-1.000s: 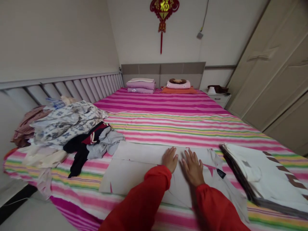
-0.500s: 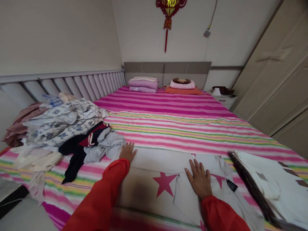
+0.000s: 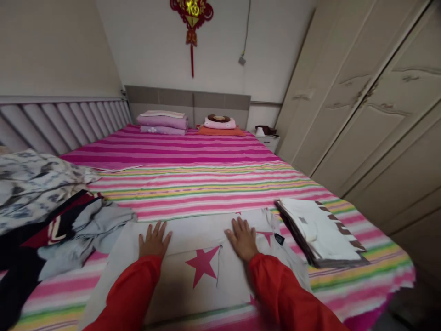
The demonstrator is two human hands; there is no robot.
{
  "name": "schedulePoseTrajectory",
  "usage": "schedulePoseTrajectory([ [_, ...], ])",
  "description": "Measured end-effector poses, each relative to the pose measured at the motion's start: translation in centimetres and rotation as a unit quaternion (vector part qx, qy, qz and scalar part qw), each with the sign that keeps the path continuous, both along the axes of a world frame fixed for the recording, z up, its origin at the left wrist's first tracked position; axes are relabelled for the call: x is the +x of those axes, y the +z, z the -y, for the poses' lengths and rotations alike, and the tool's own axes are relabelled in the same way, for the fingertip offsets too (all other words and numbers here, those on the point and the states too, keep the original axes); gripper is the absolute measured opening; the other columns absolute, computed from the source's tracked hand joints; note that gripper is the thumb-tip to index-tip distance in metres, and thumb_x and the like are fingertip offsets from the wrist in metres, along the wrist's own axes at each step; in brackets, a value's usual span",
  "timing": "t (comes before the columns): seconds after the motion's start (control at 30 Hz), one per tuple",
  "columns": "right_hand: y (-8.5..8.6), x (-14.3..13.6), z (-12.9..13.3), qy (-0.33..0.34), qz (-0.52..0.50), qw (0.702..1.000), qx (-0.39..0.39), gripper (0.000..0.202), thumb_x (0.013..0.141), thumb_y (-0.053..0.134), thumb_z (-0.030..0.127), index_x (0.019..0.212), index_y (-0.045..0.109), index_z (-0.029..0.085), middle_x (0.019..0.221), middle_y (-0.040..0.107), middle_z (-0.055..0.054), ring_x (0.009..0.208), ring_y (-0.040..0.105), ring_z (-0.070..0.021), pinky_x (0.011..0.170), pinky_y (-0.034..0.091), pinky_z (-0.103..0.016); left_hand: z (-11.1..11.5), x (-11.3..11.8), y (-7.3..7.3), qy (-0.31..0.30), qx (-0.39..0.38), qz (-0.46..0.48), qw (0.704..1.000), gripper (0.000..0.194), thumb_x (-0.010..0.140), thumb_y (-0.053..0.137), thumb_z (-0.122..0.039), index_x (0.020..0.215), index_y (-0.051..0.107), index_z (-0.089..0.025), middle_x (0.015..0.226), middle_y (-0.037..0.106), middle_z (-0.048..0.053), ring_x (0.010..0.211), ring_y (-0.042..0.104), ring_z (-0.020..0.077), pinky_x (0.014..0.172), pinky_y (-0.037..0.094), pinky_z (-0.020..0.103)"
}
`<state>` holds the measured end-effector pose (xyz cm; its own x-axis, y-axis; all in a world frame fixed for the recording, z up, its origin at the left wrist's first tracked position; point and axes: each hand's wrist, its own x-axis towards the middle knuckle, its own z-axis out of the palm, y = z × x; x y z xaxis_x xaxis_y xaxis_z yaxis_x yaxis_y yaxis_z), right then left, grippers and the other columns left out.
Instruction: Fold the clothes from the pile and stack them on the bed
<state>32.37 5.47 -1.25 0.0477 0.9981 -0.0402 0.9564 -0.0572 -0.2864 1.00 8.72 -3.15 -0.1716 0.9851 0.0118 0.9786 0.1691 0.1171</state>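
Note:
A pale garment with pink stars (image 3: 182,276) lies spread on the striped bed near me, partly folded over itself. My left hand (image 3: 154,240) rests flat on its left part, fingers spread. On its right part, beside a pink star and left of a black label (image 3: 279,239), my right hand (image 3: 243,239) also lies flat with fingers apart. Neither hand grips anything. My red sleeves cover part of the garment's near side.
Crumpled clothes (image 3: 41,179) lie at the left, with a grey garment (image 3: 93,225) nearest my left hand. A folded white and brown stack (image 3: 324,230) sits at the right. Folded bedding (image 3: 165,122) and the headboard (image 3: 220,102) are at the back; wardrobes (image 3: 365,110) stand right.
The view has turned to the right, showing more wardrobe and the whole folded stack. My left hand has moved inward on the garment; my right hand stays flat near the star.

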Motion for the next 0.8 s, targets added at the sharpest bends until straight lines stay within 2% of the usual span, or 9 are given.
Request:
schedulePoseTrajectory([
  [0.1,0.3,-1.8,-0.8,0.096,-0.024,0.994,0.049,0.059,0.094,0.022,0.057,0.147,0.028,0.032,0.156,0.022,-0.002,0.144,0.012,-0.0261,0.112,0.012,-0.055,0.0,-0.4,-1.0,0.002,-0.007,-0.015,1.000,0.058,0.092,0.022,-0.048,0.147,0.027,-0.030,0.156,0.020,-0.002,0.144,0.014,0.0282,0.112,0.016,0.057],
  [0.17,-0.1,-2.0,-1.7,0.125,-0.034,0.991,0.039,0.059,0.094,0.021,0.057,0.147,0.028,0.032,0.155,0.024,-0.001,0.144,0.014,-0.0250,0.112,0.011,-0.055,-0.1,-0.7,-1.1,0.005,-0.016,-0.027,0.999,0.058,0.092,0.023,-0.048,0.147,0.026,-0.030,0.156,0.020,-0.003,0.144,0.013,0.0280,0.112,0.015,0.056],
  [0.27,-1.0,0.2,-3.3,0.080,-0.012,0.996,0.023,0.058,0.095,0.022,0.054,0.147,0.028,0.029,0.155,0.025,-0.002,0.144,0.014,-0.0243,0.113,0.011,-0.054,-0.2,-0.7,-1.0,0.009,-0.016,-0.036,0.999,0.057,0.092,0.024,-0.048,0.146,0.027,-0.032,0.156,0.022,-0.003,0.144,0.013,0.0280,0.112,0.015,0.056],
  [0.37,-1.3,4.4,-4.3,0.008,0.029,0.999,0.014,0.056,0.096,0.023,0.050,0.147,0.027,0.029,0.155,0.024,-0.001,0.144,0.013,-0.0227,0.113,0.011,-0.052,-0.2,-0.6,-1.0,0.012,-0.013,-0.041,0.999,0.057,0.092,0.025,-0.048,0.146,0.027,-0.033,0.156,0.022,-0.003,0.144,0.013,0.0280,0.112,0.015,0.055],
  [0.47,-0.9,8.4,-4.8,-0.056,0.057,0.997,-0.004,0.055,0.096,0.023,0.046,0.147,0.027,0.026,0.155,0.024,-0.001,0.144,0.015,-0.0212,0.113,0.015,-0.046,-0.1,-0.6,-1.1,0.014,-0.018,-0.048,0.999,0.057,0.092,0.023,-0.049,0.147,0.025,-0.033,0.157,0.019,-0.004,0.144,0.011,0.0273,0.113,0.014,0.054],
  [0.57,-0.2,10.4,-4.9,-0.089,0.068,0.994,-0.009,0.053,0.097,0.025,0.039,0.147,0.029,0.022,0.155,0.025,-0.002,0.143,0.018,-0.0199,0.114,0.016,-0.043,-0.1,-0.4,-0.8,0.015,-0.036,-0.049,0.998,0.059,0.092,0.022,-0.049,0.148,0.023,-0.031,0.157,0.016,-0.005,0.145,0.009,0.0268,0.113,0.013,0.053],
  [0.7,0.3,7.7,-3.7,-0.133,0.071,0.989,0.000,0.055,0.097,0.021,0.038,0.146,0.030,0.016,0.154,0.028,-0.009,0.142,0.019,-0.0250,0.112,0.015,-0.052,0.1,-0.2,-0.3,0.012,-0.040,-0.039,0.998,0.059,0.092,0.022,-0.050,0.148,0.023,-0.030,0.157,0.016,-0.004,0.144,0.009,0.0272,0.113,0.013,0.054],
  [0.77,0.0,4.8,-2.1,-0.105,0.062,0.992,0.039,0.056,0.097,0.021,0.044,0.146,0.031,0.020,0.154,0.028,-0.007,0.142,0.019,-0.0263,0.112,0.015,-0.054,0.1,-0.2,-0.2,0.011,-0.037,-0.034,0.999,0.059,0.092,0.022,-0.050,0.148,0.024,-0.031,0.157,0.017,-0.004,0.144,0.009,0.0274,0.113,0.013,0.054],
  [0.8,-0.3,3.3,-1.2,-0.063,0.054,0.994,0.067,0.055,0.096,0.023,0.046,0.146,0.031,0.024,0.154,0.028,-0.005,0.143,0.018,-0.0256,0.112,0.014,-0.053,0.0,-0.3,-0.3,0.011,-0.035,-0.032,0.999,0.058,0.092,0.022,-0.050,0.147,0.024,-0.031,0.157,0.018,-0.003,0.144,0.009,0.0275,0.113,0.013,0.054],
])
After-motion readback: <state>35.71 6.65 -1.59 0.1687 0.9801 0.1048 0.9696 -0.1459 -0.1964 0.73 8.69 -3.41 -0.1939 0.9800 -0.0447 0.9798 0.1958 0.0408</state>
